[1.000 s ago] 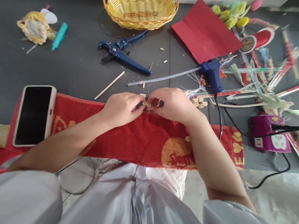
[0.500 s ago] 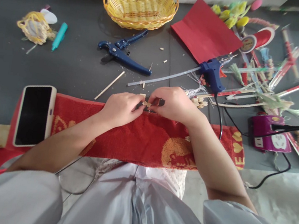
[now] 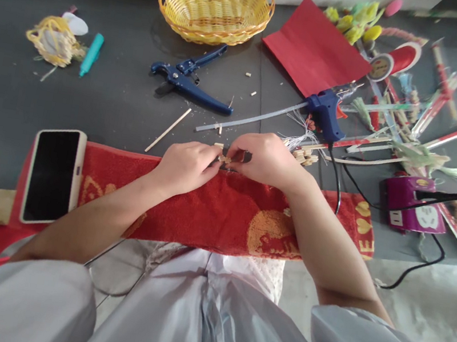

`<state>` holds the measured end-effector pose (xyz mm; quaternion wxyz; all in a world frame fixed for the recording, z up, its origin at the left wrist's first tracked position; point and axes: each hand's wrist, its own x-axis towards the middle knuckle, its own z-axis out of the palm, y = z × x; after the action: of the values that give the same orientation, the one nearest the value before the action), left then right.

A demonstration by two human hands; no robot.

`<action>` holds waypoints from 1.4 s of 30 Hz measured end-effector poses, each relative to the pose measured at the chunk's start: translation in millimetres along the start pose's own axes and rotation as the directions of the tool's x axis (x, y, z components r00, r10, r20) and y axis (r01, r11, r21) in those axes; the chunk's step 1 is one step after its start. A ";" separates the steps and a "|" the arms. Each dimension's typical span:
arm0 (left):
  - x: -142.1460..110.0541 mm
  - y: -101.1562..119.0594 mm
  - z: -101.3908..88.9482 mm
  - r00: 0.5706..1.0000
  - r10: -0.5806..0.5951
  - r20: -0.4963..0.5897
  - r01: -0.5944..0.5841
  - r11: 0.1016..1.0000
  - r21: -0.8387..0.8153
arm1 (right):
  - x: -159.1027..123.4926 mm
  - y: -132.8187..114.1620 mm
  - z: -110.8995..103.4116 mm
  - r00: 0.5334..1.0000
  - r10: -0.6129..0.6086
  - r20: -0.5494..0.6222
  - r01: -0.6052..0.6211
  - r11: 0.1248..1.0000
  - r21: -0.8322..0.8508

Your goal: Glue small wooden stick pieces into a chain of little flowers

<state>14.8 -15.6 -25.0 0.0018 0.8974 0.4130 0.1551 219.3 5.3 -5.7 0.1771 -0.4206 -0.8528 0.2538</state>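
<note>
Between my fingertips sits a small cluster of pale wooden stick pieces (image 3: 224,159), just above the far edge of the red towel (image 3: 197,206). My left hand (image 3: 186,165) pinches it from the left. From the other side my right hand (image 3: 263,159) grips it with thumb and forefinger. The fingers partly cover the piece, so its full shape is hidden. Short cut bits (image 3: 220,130) of stick lie just beyond my hands. A longer thin stick (image 3: 168,129) rests to the left, near a blue ratchet cutter (image 3: 190,81).
A blue glue gun (image 3: 325,112) with a long glue stick lies right of centre, its cable running towards a purple power socket (image 3: 416,205). At the back stand a yellow wicker basket (image 3: 215,7) and red paper (image 3: 317,49). A phone (image 3: 53,177) lies at left; craft scraps crowd the right.
</note>
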 end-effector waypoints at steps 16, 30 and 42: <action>0.0 -0.1 -1.3 0.999 0.017 -0.049 -0.018 1.000 -0.015 | -0.1 -4.3 -3.4 0.999 0.047 -0.021 -0.046 0.999 0.026; -0.5 -0.2 -1.1 0.997 0.030 -0.068 -0.030 1.000 0.009 | 0.4 -2.8 -2.3 0.999 0.031 -0.019 -0.030 0.999 0.029; 0.7 1.5 -3.9 1.000 -0.021 0.019 0.021 1.000 -0.007 | 0.1 -2.4 -1.8 1.000 0.020 -0.009 -0.020 0.999 0.029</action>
<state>15.3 -16.5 -20.9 0.0103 0.8945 0.4217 0.1482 218.7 4.6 -2.8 0.1847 -0.4277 -0.8440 0.2656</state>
